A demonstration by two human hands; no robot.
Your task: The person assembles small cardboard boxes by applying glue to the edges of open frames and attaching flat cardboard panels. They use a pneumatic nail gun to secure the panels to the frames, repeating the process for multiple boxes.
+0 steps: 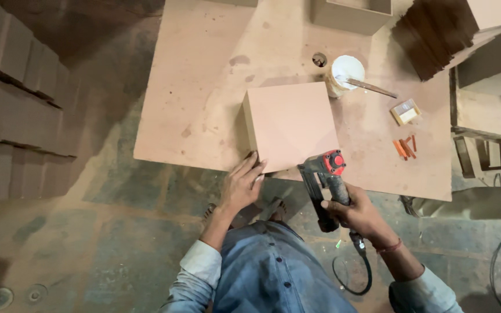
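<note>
Where the square fibreboard box (290, 124) sits near the front edge of the low board surface (204, 87), it lies flat with its broad pale face up and one shadowed side wall turned to the left. The left hand (242, 185) rests at the box's near left corner, its fingers (251, 165) stretched out flat and close together, the tips touching the corner edge; they grip nothing. The right hand (355, 211) is wrapped tight round the grip of a grey pneumatic nail gun (325, 179) with a red cap, whose head stands at the near right edge of the box; whether the nose actually touches the board cannot be told. A dark air hose (358, 272) drops from the gun's handle and loops on the floor.

Beyond the box, just past its far right corner, stands a white pot (346, 72) with a stick or brush (372, 88) laid across its rim. To the right of the box, well apart, lie a small pale block (406, 111) and a loose cluster of orange strips (406, 147). A second open box (352, 14) stands at the far edge of the surface. A stack of dark panels (436, 37) lies at the upper right, and rows of stacked boards (13, 98) fill the left side. The floor (117, 232) beneath is grey and dusty. The person wears a blue shirt (268, 272).
</note>
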